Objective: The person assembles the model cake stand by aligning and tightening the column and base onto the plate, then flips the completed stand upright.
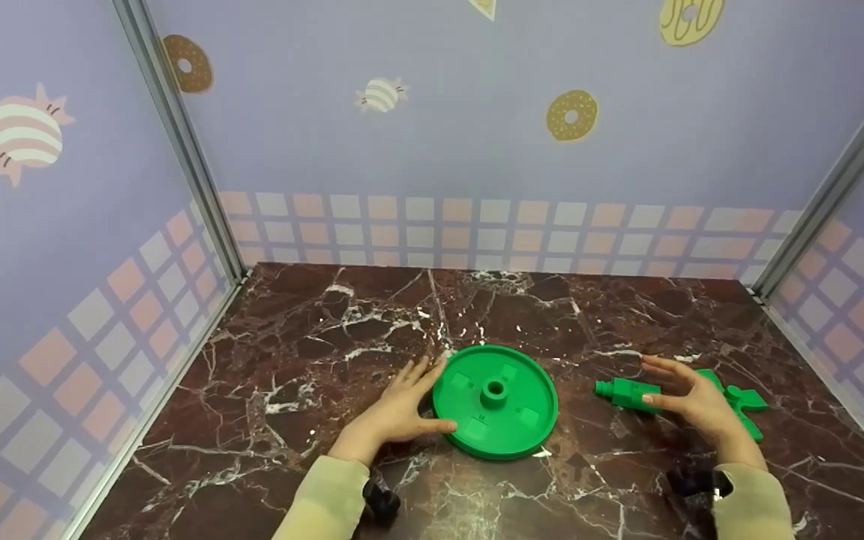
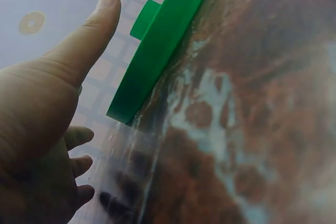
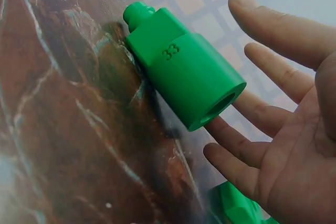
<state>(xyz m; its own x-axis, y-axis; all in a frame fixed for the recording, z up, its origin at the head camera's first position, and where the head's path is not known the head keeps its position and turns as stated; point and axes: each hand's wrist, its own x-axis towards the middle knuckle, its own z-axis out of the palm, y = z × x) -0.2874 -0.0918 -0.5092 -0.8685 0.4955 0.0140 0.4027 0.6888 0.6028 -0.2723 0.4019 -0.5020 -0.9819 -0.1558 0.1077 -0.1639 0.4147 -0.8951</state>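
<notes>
A round green plastic disc (image 1: 469, 405) with a raised rim and a hollow central stub lies flat on the marble-patterned table. At its left edge is my left hand (image 1: 402, 409), fingers spread and thumb over the rim; in the left wrist view the hand (image 2: 42, 108) is beside the disc (image 2: 157, 51) with the thumb straight. A green plastic peg piece (image 3: 189, 77), marked 33 and hollow at one end, lies on its side. My right hand (image 1: 691, 401) is around its hollow end, and the fingers (image 3: 278, 72) look extended, not closed on it.
Behind my right hand lies a green piece with several arms (image 1: 751, 401), partly hidden. Patterned panels (image 1: 402, 165) wall the table at the back and both sides, with metal posts (image 1: 184, 142) at the corners.
</notes>
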